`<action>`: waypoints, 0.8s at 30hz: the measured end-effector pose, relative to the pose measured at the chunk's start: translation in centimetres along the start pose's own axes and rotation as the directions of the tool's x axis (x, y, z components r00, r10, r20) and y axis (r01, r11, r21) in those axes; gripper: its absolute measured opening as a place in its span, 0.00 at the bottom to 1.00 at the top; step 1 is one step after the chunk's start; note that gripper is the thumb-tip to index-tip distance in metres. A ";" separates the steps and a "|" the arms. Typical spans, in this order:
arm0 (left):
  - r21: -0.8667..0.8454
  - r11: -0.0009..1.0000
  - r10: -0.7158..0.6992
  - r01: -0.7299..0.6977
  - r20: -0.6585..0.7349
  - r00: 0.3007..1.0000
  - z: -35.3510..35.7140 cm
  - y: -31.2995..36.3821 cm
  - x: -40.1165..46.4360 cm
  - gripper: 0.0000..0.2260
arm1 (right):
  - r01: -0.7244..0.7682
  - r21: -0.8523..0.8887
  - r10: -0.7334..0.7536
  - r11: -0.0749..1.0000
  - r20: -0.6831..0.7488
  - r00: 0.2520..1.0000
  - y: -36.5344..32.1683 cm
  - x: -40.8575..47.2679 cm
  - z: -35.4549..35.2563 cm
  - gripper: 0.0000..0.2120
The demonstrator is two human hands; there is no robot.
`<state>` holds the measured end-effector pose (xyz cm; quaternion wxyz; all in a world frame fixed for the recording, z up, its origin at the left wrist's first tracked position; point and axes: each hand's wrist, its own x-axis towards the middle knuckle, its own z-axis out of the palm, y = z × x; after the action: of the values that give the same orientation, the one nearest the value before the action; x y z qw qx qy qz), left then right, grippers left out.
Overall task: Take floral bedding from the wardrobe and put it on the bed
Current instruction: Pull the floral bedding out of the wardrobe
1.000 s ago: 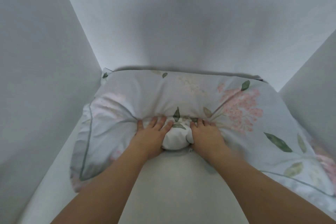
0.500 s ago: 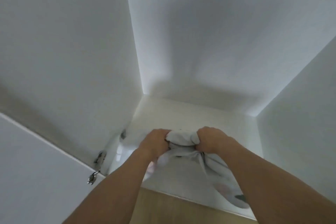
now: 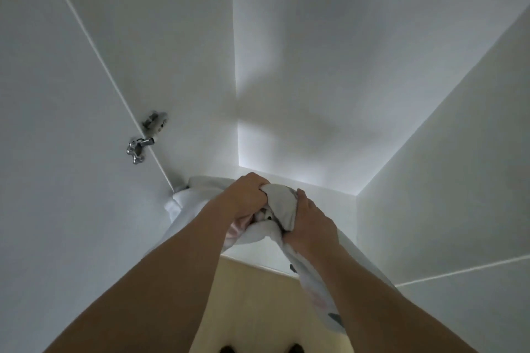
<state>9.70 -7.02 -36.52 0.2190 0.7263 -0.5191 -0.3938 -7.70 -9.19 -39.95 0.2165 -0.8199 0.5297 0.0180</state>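
Both hands are grasping the floral bedding (image 3: 282, 205) in front of the white wardrobe (image 3: 315, 66). The left hand (image 3: 248, 195) is clenching a bunch of the cloth from the left, with the fingers curled around it. The right hand (image 3: 311, 222) is gripping the same bunch from the right, just beside the left hand. Between the two hands the fabric is rising in a small bump, and the rest is hanging down under the right forearm and bulging to the left of the left wrist. A metal hinge (image 3: 143, 139) is sitting well to the left of the left hand, higher on the wardrobe door. Below the arms a light wooden floor (image 3: 258, 304) is showing.
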 end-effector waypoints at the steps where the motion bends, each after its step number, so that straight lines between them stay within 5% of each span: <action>1: -0.005 1.000 0.011 -0.011 -0.001 1.000 -1.0 0.9 -1.2 0.11 | -0.008 0.001 0.008 1.000 -0.055 0.998 -0.8 -0.9 -1.0 0.33; 4: 0.046 0.999 0.015 -0.013 -0.053 0.998 -2.6 2.2 -4.5 0.11 | -0.017 -0.085 0.010 0.996 -0.085 0.996 -2.6 -2.8 -3.7 0.10; 9: 0.193 0.973 -0.055 0.129 -0.348 0.936 -1.8 1.4 -10.3 0.24 | 0.008 -0.113 -0.012 0.994 -0.029 1.000 -5.4 -4.6 -5.1 0.11; 12: -0.083 0.979 -0.194 0.187 -0.656 0.730 -0.7 -0.3 -15.1 0.28 | -0.007 -0.153 0.013 0.988 0.037 0.999 -7.1 -5.6 -5.2 0.13; 14: -0.327 0.917 -0.397 0.227 -0.705 0.588 -0.2 -1.6 -18.6 0.26 | -0.005 -0.168 0.018 0.986 0.079 0.997 -8.0 -6.5 -5.0 0.17; 17: -0.716 0.644 -0.752 0.270 -0.525 0.398 0.4 -4.0 -23.5 0.22 | 0.043 -0.162 -0.023 0.986 0.124 0.992 -9.6 -8.1 -4.9 0.20; 20: -0.950 0.311 -0.928 0.007 -0.302 0.218 0.1 -6.5 -28.3 0.21 | 0.133 -0.179 -0.102 0.975 0.170 0.980 -11.9 -9.3 -4.8 0.15; 22: -0.964 0.235 -0.968 -0.122 -0.244 0.059 -0.7 -8.0 -30.9 0.25 | 0.176 -0.191 -0.142 0.966 0.180 0.973 -13.3 -10.0 -4.3 0.09; 24: -0.945 0.272 -0.960 -0.181 -0.254 -0.117 -1.7 -8.8 -32.8 0.28 | 0.207 -0.198 -0.170 0.958 0.189 0.967 -14.5 -10.8 -3.5 0.07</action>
<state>11.24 26.41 -30.57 0.6052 0.7110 0.3537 -0.0552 -0.47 3.84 -29.13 0.1711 -0.8810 0.4232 0.1244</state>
